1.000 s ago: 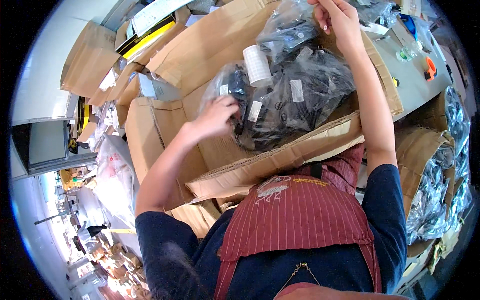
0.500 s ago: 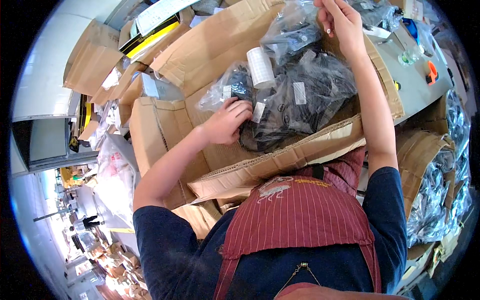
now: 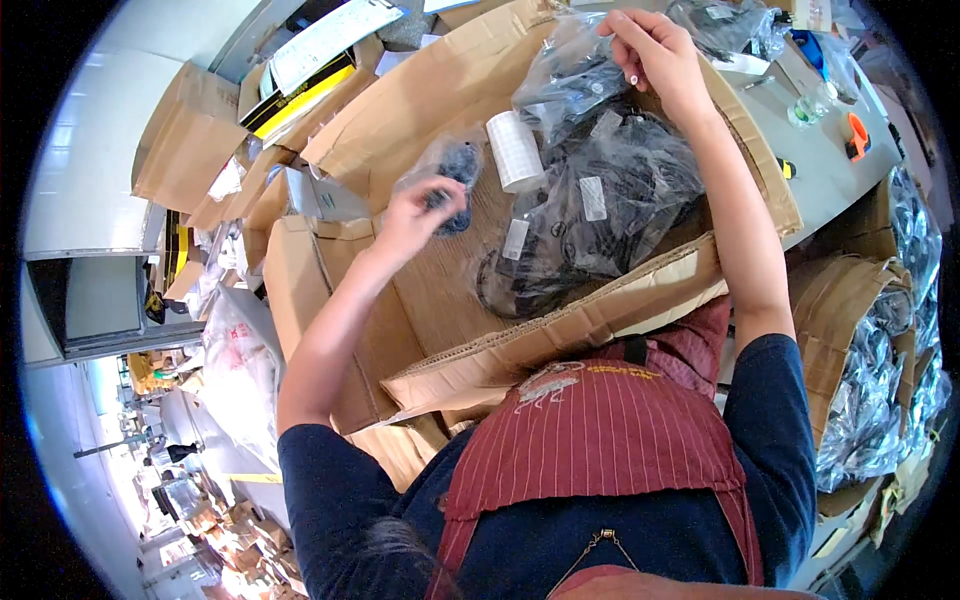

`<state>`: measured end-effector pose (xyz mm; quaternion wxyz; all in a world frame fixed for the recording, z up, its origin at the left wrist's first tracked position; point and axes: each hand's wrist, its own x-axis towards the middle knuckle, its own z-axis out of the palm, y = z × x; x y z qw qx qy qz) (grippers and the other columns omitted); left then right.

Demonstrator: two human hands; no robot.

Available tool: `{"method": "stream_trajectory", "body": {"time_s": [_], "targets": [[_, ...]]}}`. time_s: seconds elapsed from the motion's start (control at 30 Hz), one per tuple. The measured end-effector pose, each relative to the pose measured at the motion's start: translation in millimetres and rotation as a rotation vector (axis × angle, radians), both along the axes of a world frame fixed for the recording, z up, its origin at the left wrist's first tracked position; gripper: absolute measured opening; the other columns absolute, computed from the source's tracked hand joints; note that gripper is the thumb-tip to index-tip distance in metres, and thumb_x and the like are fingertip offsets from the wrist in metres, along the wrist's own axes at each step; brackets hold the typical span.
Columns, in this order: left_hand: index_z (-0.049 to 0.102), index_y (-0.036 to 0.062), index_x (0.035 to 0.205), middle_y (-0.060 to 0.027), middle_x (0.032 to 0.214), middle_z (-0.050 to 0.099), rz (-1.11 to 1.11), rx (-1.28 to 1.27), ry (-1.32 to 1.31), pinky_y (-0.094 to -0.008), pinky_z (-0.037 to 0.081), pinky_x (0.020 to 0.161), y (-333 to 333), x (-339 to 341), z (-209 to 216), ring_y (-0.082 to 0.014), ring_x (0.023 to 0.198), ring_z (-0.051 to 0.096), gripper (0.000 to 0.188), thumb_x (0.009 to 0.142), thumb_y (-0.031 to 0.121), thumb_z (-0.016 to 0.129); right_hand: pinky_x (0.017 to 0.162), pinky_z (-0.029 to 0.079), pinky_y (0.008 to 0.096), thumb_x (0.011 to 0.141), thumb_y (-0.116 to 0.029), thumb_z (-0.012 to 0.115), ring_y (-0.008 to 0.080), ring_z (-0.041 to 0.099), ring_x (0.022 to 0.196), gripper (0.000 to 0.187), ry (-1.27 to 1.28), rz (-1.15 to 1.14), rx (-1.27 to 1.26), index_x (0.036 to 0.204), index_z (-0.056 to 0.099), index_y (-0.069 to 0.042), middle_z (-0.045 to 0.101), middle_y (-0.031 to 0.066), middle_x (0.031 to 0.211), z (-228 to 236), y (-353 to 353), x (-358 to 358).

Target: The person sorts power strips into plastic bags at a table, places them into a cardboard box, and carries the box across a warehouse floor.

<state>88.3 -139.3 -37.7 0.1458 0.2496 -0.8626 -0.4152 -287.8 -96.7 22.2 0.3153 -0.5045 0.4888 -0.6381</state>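
Note:
Inside the large cardboard box [image 3: 450, 295], my left hand [image 3: 415, 215], somewhat smeared by motion, has its fingers closed on a clear plastic bag [image 3: 457, 165] with dark contents, at the box's left side. My right hand [image 3: 665, 62] is raised over the far right part of the box with fingers curled together. A small white tip [image 3: 634, 80] shows under those fingers; the rest of that thing is hidden. Just left of this hand lies another clear bag [image 3: 565, 75] with dark items. A white roll of labels [image 3: 515, 150] stands beside larger bags of black items [image 3: 610, 200] with white labels.
A grey table [image 3: 835, 170] on the right carries an orange tape ring [image 3: 857, 137] and a clear bottle [image 3: 810, 105]. Below it, an open carton [image 3: 840, 340] holds bagged parts. Cartons [image 3: 185, 135] and a clipboard with papers [image 3: 330, 45] crowd the far left.
My left hand has moved left and up with the small bag, away from the larger bags. My right hand has shifted slightly left and down.

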Motion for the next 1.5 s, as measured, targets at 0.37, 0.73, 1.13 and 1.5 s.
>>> {"method": "stream_trajectory", "body": {"time_s": [0.37, 0.73, 1.13, 1.5], "targets": [[0.051, 0.0055, 0.095, 0.0039, 0.063, 0.039, 0.35, 0.616, 0.264, -0.023, 0.035, 0.051, 56.3, -51.0, 39.7, -0.0076, 0.056, 0.039, 0.037, 0.103, 0.042, 0.046, 0.05, 0.041, 0.0196, 0.094, -0.023, 0.063, 0.0042, 0.053, 0.061, 0.023, 0.066, 0.259, 0.048, 0.11, 0.063, -0.007, 0.057, -0.0024, 0.077, -1.6, 9.6, 32.6], [0.054, -0.0007, 0.125, -0.0009, 0.083, 0.057, 0.406, 1.281, 0.724, -0.0384, 0.046, 0.091, 10.6, -63.2, 9.5, -0.022, 0.089, 0.058, 0.041, 0.098, 0.031, 0.051, 0.056, 0.044, 0.0218, 0.091, -0.017, 0.064, 0.0057, 0.055, 0.067, 0.022, 0.098, 0.269, 0.119, 0.111, 0.065, -0.007, 0.061, -0.0018, 0.081, -7.5, 8.1, 24.2], [0.063, -0.0057, 0.116, -0.0071, 0.1, 0.069, 0.502, 1.126, 0.403, -0.0253, 0.053, 0.077, 38.1, -99.0, 1.9, -0.0129, 0.089, 0.065, 0.031, 0.091, 0.012, 0.066, 0.077, 0.047, 0.0234, 0.081, 0.001, 0.065, 0.0084, 0.057, 0.087, 0.038, 0.109, 0.487, 0.024, 0.118, 0.059, -0.004, 0.061, 0.0013, 0.094, -6.1, 7.6, 25.4], [0.063, -0.0069, 0.111, -0.0098, 0.101, 0.069, 0.532, 1.274, 0.641, -0.0276, 0.052, 0.084, 56.9, -90.4, 10.4, -0.0141, 0.09, 0.065, 0.026, 0.09, 0.008, 0.065, 0.073, 0.051, 0.0261, 0.079, 0.007, 0.065, 0.0102, 0.06, 0.083, 0.034, 0.316, 0.428, -0.137, 0.111, 0.057, -0.002, 0.061, 0.0033, 0.091, -7.6, 21.7, 64.0]]}}
